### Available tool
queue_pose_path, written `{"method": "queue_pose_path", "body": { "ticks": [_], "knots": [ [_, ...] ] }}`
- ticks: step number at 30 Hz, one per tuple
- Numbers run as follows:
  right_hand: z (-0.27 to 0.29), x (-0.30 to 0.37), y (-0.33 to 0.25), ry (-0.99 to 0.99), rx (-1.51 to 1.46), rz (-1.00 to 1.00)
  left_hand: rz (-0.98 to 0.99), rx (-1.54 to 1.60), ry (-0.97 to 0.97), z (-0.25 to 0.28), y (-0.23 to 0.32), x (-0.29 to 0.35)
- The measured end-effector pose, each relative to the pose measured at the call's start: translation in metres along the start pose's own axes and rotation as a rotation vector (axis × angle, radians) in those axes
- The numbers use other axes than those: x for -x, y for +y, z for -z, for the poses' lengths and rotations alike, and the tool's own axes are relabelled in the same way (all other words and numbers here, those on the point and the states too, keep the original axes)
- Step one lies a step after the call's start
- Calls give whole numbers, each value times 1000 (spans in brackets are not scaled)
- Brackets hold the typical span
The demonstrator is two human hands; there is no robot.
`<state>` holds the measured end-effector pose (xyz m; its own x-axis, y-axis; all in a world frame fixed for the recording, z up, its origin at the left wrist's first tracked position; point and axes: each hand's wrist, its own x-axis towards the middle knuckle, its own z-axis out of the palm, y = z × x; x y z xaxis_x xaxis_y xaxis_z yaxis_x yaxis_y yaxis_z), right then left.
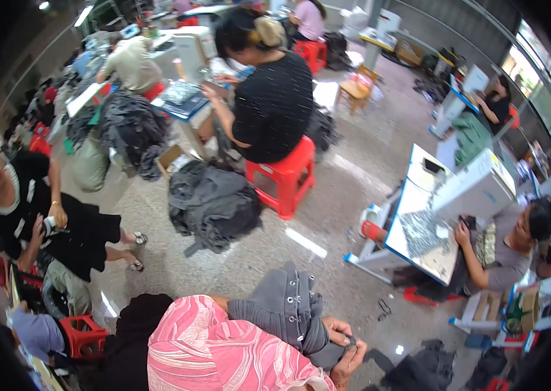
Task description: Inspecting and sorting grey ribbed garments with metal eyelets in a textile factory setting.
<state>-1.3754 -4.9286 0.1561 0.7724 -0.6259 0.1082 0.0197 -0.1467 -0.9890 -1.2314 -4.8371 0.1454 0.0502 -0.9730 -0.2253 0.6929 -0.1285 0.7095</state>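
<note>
A grey garment (282, 300) with rows of round metal eyelets lies bunched over my left forearm, beside my pink patterned sleeve. My left hand (337, 331) pinches the garment's far end from above. Just below it, my right hand (352, 360) is closed on the same end, its fingertips meeting the left ones. A small dark bit of cloth shows between the fingertips. Whether it is a separate piece or part of the garment, I cannot tell. The garment's folds hide most of my left forearm.
Dark cloth (422, 368) lies on the floor to my right. Ahead, a heap of grey garments (213, 205) lies beside a red stool (282, 176) where a person sits. A worktable (412, 195) with another seated person stands at right. A person in black (47, 208) stands at left.
</note>
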Motion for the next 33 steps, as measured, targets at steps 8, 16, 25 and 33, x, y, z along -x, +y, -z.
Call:
{"method": "queue_pose_path", "body": {
  "ticks": [8, 16, 25, 33],
  "knots": [
    [70, -26, 1, 30, -51, -49, -59, -64, -28, -31, 3, -77],
    [183, -58, 27, -75, -176, -85, -33, -141, 88, -97, -1, -152],
    [320, -106, -2, -389, -68, -82, -5, -58, 292, -159, -26, -218],
    [356, -129, 0, -479, -27, -183, -12, -60, 324, -172, -27, -254]
  ]
}}
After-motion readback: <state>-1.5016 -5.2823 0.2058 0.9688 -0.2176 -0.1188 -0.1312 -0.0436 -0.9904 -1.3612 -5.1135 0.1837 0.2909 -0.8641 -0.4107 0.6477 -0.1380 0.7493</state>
